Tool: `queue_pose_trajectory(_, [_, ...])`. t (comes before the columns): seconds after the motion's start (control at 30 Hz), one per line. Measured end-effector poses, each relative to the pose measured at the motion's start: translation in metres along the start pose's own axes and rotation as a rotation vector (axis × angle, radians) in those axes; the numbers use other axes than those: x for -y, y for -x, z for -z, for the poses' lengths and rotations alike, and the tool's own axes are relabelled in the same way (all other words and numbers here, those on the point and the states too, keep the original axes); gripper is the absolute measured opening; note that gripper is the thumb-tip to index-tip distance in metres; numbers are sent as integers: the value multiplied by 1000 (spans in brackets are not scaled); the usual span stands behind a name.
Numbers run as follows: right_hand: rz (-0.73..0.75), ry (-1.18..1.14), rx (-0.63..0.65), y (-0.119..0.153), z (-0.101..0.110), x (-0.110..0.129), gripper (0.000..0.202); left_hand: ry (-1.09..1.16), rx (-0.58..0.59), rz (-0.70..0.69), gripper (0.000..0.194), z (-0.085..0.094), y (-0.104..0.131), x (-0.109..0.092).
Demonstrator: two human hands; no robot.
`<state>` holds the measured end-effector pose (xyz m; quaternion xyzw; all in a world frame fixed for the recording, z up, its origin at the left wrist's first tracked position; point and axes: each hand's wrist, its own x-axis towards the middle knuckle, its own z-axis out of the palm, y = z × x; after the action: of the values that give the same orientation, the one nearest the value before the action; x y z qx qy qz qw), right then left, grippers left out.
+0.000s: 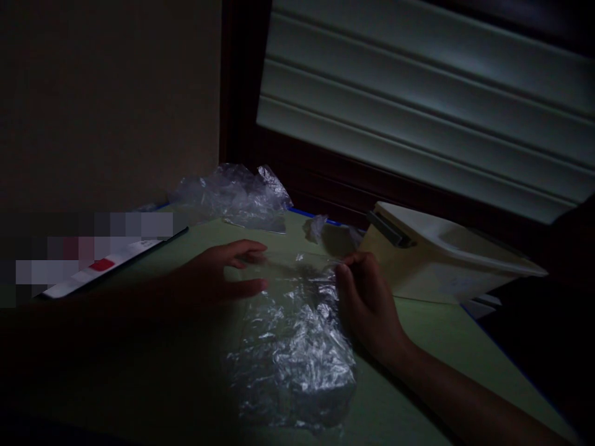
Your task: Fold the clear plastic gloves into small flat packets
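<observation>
A clear, wrinkled plastic bag (pixel 297 347) lies on the pale green table in front of me, its upper edge towards the far side. My right hand (pixel 369 306) pinches the bag's upper right corner between thumb and fingers. Beside the upper left corner is my left hand (pixel 223 272), thumb and fingers spread apart; the thumb tip comes close to the film, and I cannot tell whether it touches. Nothing shows between the left fingers. Dim light hides much of the left forearm and the bag's lower left side.
A heap of crumpled clear plastic (pixel 232 198) sits at the table's far edge, with a small crumpled piece (pixel 317 228) to its right. A cream container (pixel 418 266) with a dark clip stands at right. A partly pixelated white-and-red flat item (pixel 125 254) lies left. Behind is a slatted shutter (pixel 418 105).
</observation>
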<state>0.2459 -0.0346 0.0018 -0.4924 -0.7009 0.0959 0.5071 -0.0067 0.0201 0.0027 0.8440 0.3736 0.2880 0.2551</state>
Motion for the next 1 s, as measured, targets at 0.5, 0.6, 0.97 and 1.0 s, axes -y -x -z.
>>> queue_pose_trajectory(0.5, [-211,-242,152,-1,2,-2,16,52,69,-8,28,0,-11,3])
queue_pose_trajectory(0.6, [-310,-364,274,-5,3,-6,23,45,63,-4,30,0,-11,4])
queue_pose_trajectory(0.97, [-401,-458,341,-15,2,-10,23,30,74,5,32,-2,-11,6])
queue_pose_trajectory(1.0, [-402,-459,337,-14,2,-10,23,33,76,6,32,-2,-11,6])
